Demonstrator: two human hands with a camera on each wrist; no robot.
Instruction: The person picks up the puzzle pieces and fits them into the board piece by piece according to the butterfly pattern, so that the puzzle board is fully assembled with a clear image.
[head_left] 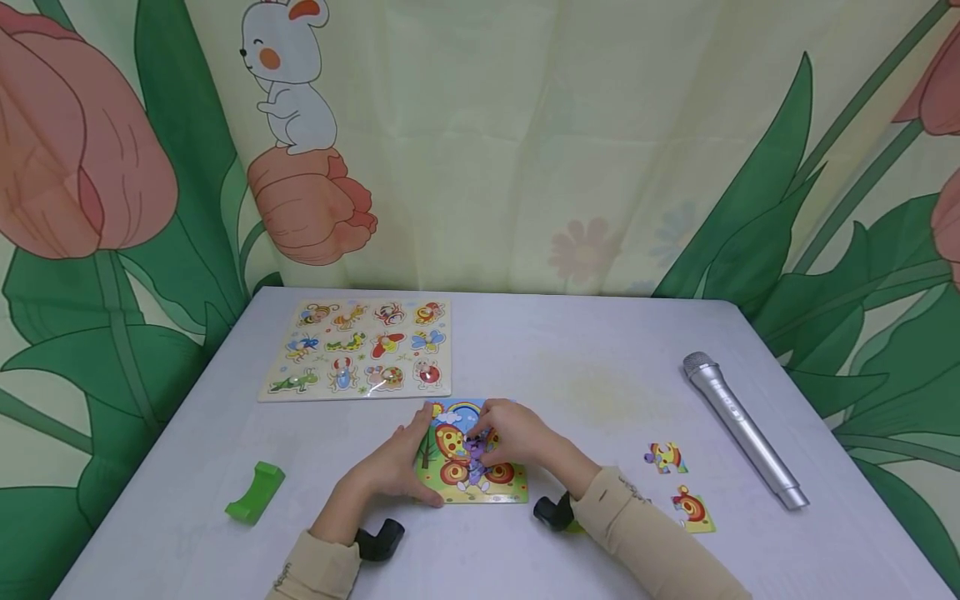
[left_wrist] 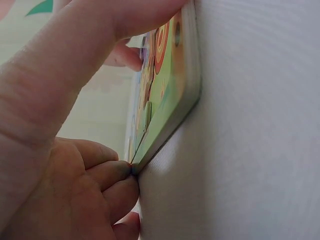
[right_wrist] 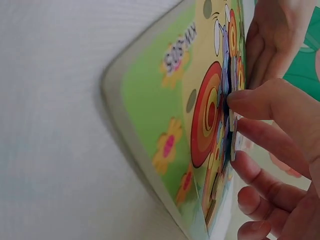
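Observation:
A small butterfly jigsaw board (head_left: 512,494) lies on the table in front of the person. My left hand (head_left: 392,465) grips its left side, thumb at the near edge and fingers along the far left; the left wrist view shows fingertips right at the corner of the board (left_wrist: 167,112). Over the board's middle, my right hand (head_left: 517,433) pinches a jigsaw piece (right_wrist: 232,120) with purple on it between thumb and fingers. That piece sits slightly raised above the printed picture in the right wrist view. Part of the butterfly is hidden under the right fingers.
Two loose jigsaw pieces (head_left: 666,457) lie to the right, beside a silver microphone (head_left: 746,429). A wooden insect puzzle board (head_left: 360,350) lies at the back left. A green block (head_left: 256,493) is on the left. Something yellow-green shows partly under the right wrist.

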